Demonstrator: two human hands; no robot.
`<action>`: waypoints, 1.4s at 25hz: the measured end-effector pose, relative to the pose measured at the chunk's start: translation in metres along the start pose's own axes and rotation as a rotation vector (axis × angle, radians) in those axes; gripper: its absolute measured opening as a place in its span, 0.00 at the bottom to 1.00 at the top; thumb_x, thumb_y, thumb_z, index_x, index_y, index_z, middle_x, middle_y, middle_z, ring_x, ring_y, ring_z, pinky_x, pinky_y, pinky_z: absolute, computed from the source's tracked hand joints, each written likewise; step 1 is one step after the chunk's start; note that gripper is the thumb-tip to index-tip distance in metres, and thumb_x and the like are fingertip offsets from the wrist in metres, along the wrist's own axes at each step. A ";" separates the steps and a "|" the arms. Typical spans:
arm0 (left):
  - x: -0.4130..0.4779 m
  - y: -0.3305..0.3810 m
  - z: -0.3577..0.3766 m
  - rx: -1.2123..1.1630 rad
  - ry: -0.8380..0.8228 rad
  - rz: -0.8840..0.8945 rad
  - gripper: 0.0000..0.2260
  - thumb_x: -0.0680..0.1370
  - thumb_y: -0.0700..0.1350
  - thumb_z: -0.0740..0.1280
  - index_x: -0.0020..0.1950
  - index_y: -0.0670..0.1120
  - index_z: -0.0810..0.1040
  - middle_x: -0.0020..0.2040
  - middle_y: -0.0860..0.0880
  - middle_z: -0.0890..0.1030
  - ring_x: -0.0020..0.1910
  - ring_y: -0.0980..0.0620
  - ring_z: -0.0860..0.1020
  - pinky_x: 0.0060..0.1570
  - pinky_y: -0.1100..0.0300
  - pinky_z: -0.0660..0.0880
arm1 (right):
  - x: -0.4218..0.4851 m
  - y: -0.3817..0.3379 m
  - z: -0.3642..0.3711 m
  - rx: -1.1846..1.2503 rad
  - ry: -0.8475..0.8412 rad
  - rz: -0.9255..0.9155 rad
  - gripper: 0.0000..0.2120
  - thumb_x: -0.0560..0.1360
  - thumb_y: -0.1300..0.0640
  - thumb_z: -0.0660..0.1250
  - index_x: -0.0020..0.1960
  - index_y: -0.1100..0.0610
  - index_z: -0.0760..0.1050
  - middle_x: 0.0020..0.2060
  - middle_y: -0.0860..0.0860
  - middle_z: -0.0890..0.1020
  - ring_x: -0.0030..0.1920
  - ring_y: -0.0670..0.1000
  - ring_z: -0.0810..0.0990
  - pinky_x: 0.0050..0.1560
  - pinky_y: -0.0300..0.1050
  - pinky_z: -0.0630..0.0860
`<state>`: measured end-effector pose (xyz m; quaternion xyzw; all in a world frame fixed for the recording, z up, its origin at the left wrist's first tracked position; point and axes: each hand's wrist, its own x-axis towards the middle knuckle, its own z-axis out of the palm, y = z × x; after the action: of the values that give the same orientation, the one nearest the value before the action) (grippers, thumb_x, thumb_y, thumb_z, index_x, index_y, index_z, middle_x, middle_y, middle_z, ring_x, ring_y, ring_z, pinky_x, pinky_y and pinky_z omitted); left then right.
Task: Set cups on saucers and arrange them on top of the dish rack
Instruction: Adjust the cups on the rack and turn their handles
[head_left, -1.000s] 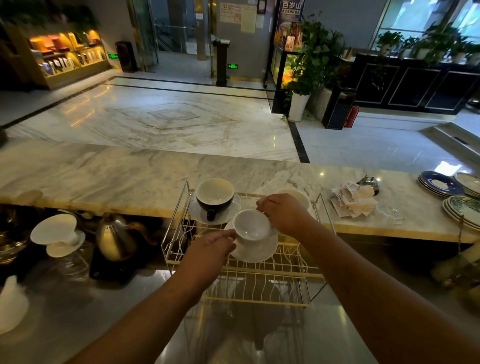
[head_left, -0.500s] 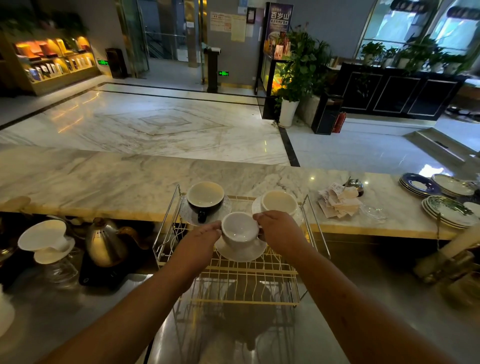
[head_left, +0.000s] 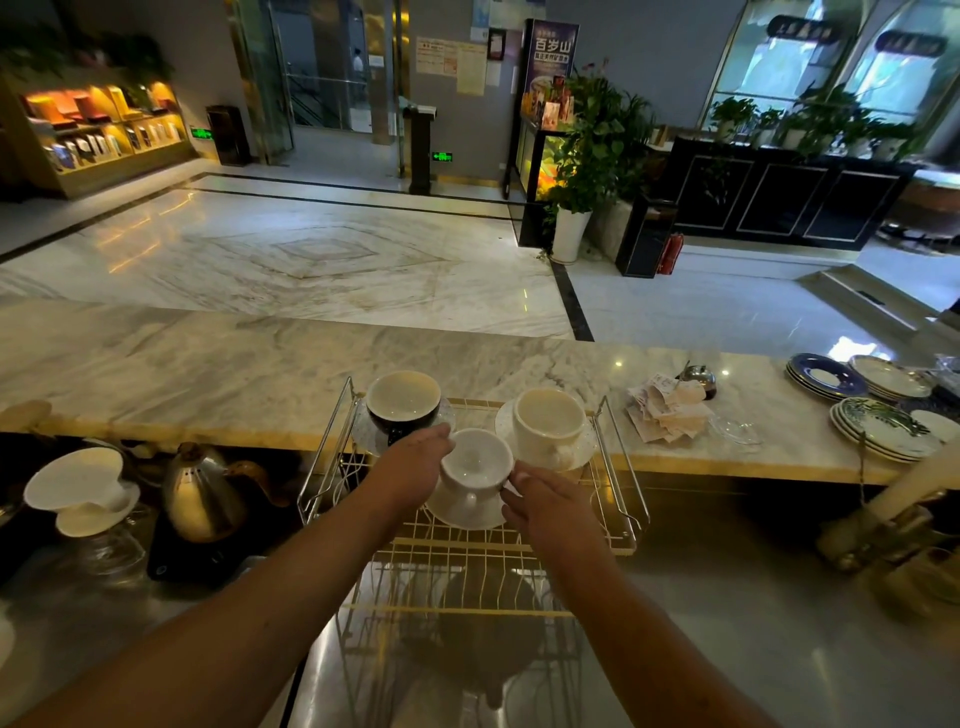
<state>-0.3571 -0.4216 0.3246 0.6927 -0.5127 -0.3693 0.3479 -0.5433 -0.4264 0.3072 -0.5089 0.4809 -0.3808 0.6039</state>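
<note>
A small white cup (head_left: 475, 460) stands on a white saucer (head_left: 457, 514) on the top tier of the wire dish rack (head_left: 621, 470), its handle turned toward me. My left hand (head_left: 410, 467) presses against the cup's left side. My right hand (head_left: 540, 501) touches the saucer's right edge with loosely curled fingers. Behind them on the rack, a black cup with a white inside (head_left: 402, 402) sits on its saucer (head_left: 363, 431) at the left. At the right, a larger white cup (head_left: 548, 421) sits on another saucer (head_left: 584, 449).
A marble counter (head_left: 208, 374) runs behind the rack. On it lie crumpled receipts (head_left: 665, 415), a small bell (head_left: 698, 376) and stacked patterned plates (head_left: 883, 428). A metal kettle (head_left: 202, 496) and a white dripper (head_left: 78, 488) stand to the left on the lower counter.
My right hand has slid from the cup's far rim back to the saucer's near right edge. My left hand has moved up against the cup. The cup and saucer stay on the rack.
</note>
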 end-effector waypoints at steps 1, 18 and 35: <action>0.001 0.002 0.000 0.039 0.004 0.019 0.20 0.87 0.43 0.56 0.80 0.43 0.66 0.81 0.43 0.66 0.78 0.44 0.65 0.77 0.45 0.63 | -0.002 0.003 0.002 0.009 -0.005 -0.003 0.17 0.79 0.55 0.63 0.45 0.35 0.85 0.43 0.42 0.88 0.48 0.46 0.85 0.54 0.47 0.83; -0.009 -0.032 -0.010 -0.095 0.327 -0.039 0.09 0.81 0.52 0.67 0.60 0.54 0.81 0.55 0.50 0.85 0.51 0.48 0.84 0.51 0.45 0.83 | 0.022 -0.007 -0.021 -0.325 0.213 -0.124 0.12 0.81 0.58 0.64 0.61 0.49 0.80 0.46 0.49 0.85 0.42 0.48 0.87 0.39 0.45 0.85; 0.029 -0.041 -0.030 -0.080 0.247 -0.213 0.11 0.84 0.50 0.65 0.54 0.44 0.81 0.41 0.46 0.87 0.36 0.46 0.85 0.42 0.46 0.86 | 0.068 -0.006 -0.049 -0.410 0.283 0.067 0.09 0.81 0.55 0.67 0.44 0.56 0.81 0.33 0.55 0.86 0.27 0.49 0.84 0.33 0.46 0.84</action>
<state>-0.3068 -0.4372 0.2996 0.7688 -0.3744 -0.3362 0.3946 -0.5734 -0.5042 0.2986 -0.5462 0.6444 -0.3228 0.4270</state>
